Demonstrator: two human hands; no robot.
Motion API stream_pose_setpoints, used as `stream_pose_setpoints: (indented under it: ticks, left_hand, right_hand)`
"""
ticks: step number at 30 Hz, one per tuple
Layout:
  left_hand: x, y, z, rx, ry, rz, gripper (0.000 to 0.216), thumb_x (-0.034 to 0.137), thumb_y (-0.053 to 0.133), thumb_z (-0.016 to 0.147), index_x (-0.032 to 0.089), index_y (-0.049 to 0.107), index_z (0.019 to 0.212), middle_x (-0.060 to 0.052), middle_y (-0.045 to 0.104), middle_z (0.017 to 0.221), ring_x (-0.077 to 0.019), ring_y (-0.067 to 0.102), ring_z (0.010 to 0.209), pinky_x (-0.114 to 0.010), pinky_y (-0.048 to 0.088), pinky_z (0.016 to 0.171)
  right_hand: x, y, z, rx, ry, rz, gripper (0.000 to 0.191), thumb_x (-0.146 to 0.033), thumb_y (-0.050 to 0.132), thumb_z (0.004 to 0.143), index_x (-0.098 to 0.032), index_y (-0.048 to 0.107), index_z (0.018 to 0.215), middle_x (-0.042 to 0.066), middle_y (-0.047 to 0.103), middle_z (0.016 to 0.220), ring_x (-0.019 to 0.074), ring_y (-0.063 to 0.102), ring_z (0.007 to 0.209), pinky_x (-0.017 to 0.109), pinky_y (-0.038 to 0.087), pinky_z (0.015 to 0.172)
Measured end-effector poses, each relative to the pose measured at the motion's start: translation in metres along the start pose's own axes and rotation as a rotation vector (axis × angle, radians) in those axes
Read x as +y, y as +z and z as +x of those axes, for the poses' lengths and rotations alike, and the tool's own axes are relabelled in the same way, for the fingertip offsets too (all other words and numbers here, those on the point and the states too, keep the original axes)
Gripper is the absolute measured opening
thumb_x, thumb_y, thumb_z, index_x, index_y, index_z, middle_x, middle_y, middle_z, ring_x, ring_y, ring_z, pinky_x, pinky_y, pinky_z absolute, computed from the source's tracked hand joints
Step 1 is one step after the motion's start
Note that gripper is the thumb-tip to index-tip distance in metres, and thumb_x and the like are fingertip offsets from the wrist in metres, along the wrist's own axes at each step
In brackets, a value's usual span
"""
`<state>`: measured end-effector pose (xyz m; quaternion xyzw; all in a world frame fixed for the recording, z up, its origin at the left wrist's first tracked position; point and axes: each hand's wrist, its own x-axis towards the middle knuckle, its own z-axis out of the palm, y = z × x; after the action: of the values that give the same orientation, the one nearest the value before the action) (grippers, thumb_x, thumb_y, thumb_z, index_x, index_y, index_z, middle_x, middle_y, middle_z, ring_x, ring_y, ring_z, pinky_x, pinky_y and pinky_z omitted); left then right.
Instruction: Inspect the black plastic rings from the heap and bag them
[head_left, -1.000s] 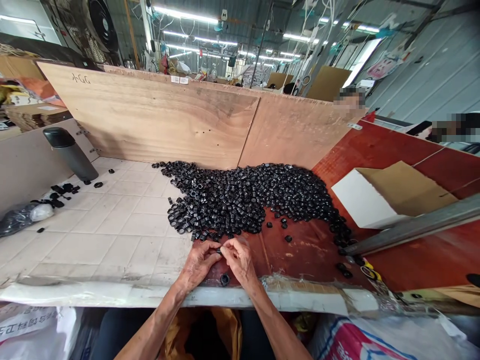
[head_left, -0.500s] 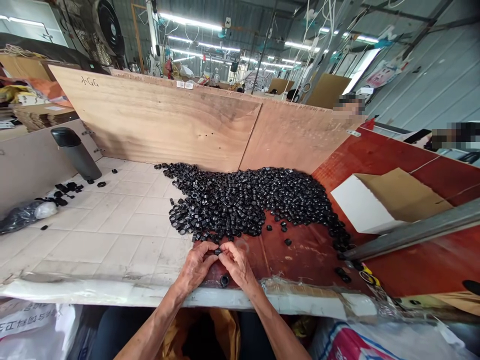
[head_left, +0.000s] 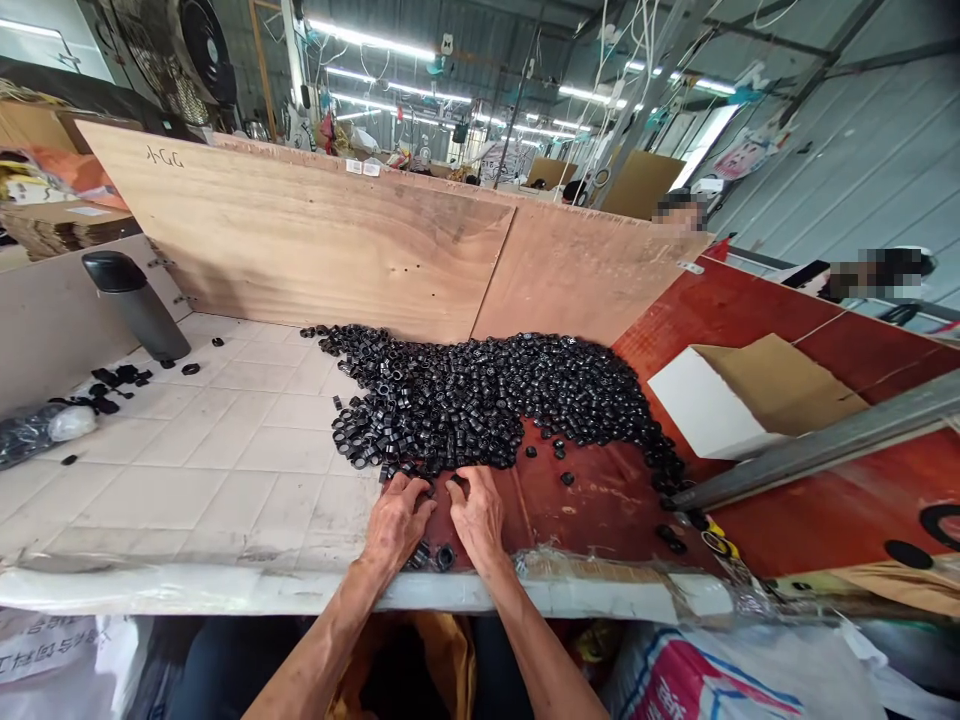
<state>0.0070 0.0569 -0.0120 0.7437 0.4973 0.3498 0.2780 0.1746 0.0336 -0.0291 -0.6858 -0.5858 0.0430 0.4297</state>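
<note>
A large heap of small black plastic rings and caps (head_left: pixel 450 390) lies across the work surface against the back board. At the heap's near edge is my left hand (head_left: pixel 397 515), its fingers curled over black rings; what is between them is partly hidden. Beside it on the right, my right hand (head_left: pixel 478 512) is bent at the fingers, with a small black cap showing at the thumb and fingertips. The two hands are apart. Just below, near the table's front edge, a black ring (head_left: pixel 445 557) lies next to another black piece partly under my left hand.
A dark grey bottle (head_left: pixel 142 310) stands at the left, near loose black pieces and a plastic bag (head_left: pixel 30 435). On the right are an open cardboard box (head_left: pixel 712 410), a metal bar (head_left: pixel 825 435) and yellow-handled scissors (head_left: pixel 718 540). Wooden boards (head_left: pixel 315 240) wall the back.
My hands were together over a small black part; now they have separated and reached forward to the heap's edge. Another black piece now lies beside the ring near the front edge.
</note>
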Motion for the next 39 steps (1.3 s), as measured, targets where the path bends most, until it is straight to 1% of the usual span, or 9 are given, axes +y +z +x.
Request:
stream_pose_setpoints:
  ticks: [3,7,12,16,21,23,27,33,39]
  left_hand:
    - [0.001,0.000,-0.001,-0.010,0.029,-0.017,0.012,0.018,0.065,0.090,0.024,0.074,0.094,-0.008,0.068,0.106,-0.0241,0.067,0.091,-0.037,0.054,0.088]
    - [0.002,-0.002,-0.001,0.029,-0.030,-0.243,0.008,0.015,0.068,0.080,0.023,0.070,0.081,-0.005,0.071,0.095,-0.0236,0.067,0.090,-0.040,0.052,0.095]
    - [0.002,-0.004,0.003,0.036,-0.150,-0.424,0.017,0.024,0.063,0.079,0.022,0.069,0.095,0.001,0.068,0.077,-0.0159,0.062,0.064,-0.029,0.052,0.067]
    - [0.006,-0.006,0.002,-0.112,-0.245,-0.695,0.035,0.029,0.070,0.075,0.020,0.070,0.108,0.003,0.067,0.070,-0.0155,0.064,0.064,-0.027,0.049,0.064]
    - [0.011,-0.009,0.003,-0.158,-0.354,-0.839,0.034,0.030,0.076,0.070,0.020,0.064,0.100,0.007,0.061,0.062,-0.0128,0.060,0.058,-0.024,0.044,0.060]
    - [0.013,-0.012,0.004,-0.145,-0.348,-0.869,0.035,0.030,0.075,0.070,0.021,0.064,0.102,0.007,0.062,0.064,-0.0127,0.060,0.060,-0.024,0.044,0.061]
    - [0.016,-0.016,0.005,-0.150,-0.332,-0.915,0.033,0.031,0.076,0.071,0.021,0.066,0.101,0.004,0.068,0.075,-0.0142,0.064,0.069,-0.026,0.048,0.068]
    - [0.011,-0.012,0.005,-0.157,-0.361,-0.917,0.031,0.028,0.080,0.068,0.020,0.066,0.095,0.008,0.060,0.063,-0.0118,0.058,0.059,-0.023,0.043,0.060]
    - [0.008,-0.011,0.006,-0.118,-0.302,-0.846,0.029,0.030,0.081,0.070,0.019,0.069,0.094,0.005,0.062,0.069,-0.0116,0.057,0.062,-0.022,0.043,0.059]
  right_hand:
    - [-0.003,-0.004,-0.002,-0.053,-0.021,0.085,0.009,-0.020,0.065,0.089,-0.020,0.069,0.097,0.008,0.071,0.093,0.0242,0.065,0.083,0.035,0.053,0.079]
    - [-0.007,-0.012,-0.001,-0.150,-0.001,0.338,0.018,-0.022,0.064,0.090,-0.021,0.072,0.106,0.007,0.074,0.101,0.0215,0.069,0.085,0.031,0.058,0.076]
    - [-0.011,-0.019,0.002,-0.254,0.057,0.541,0.025,-0.025,0.066,0.088,-0.023,0.074,0.111,0.007,0.074,0.109,0.0200,0.071,0.088,0.029,0.061,0.073]
    - [-0.014,-0.020,0.002,-0.326,0.021,0.597,0.021,-0.025,0.067,0.085,-0.024,0.077,0.104,0.007,0.070,0.109,0.0192,0.070,0.089,0.026,0.059,0.068]
    - [-0.014,-0.016,0.004,-0.297,0.112,0.581,0.016,-0.027,0.072,0.078,-0.021,0.068,0.093,0.001,0.068,0.084,0.0141,0.060,0.063,0.024,0.052,0.057]
    - [-0.014,-0.015,0.005,-0.290,0.146,0.597,0.017,-0.028,0.072,0.077,-0.022,0.066,0.091,0.000,0.068,0.082,0.0139,0.059,0.060,0.024,0.051,0.055]
    - [-0.013,-0.016,0.008,-0.236,0.179,0.719,0.018,-0.032,0.076,0.074,-0.022,0.062,0.080,0.005,0.073,0.097,0.0189,0.070,0.075,0.028,0.059,0.065]
    - [-0.014,-0.021,0.008,-0.263,0.150,0.703,0.022,-0.032,0.073,0.081,-0.023,0.078,0.101,0.007,0.077,0.102,0.0218,0.074,0.088,0.031,0.063,0.074]
    - [-0.014,-0.016,0.007,-0.284,0.116,0.718,0.018,-0.027,0.075,0.080,-0.023,0.081,0.096,0.007,0.081,0.100,0.0230,0.078,0.088,0.034,0.065,0.078]
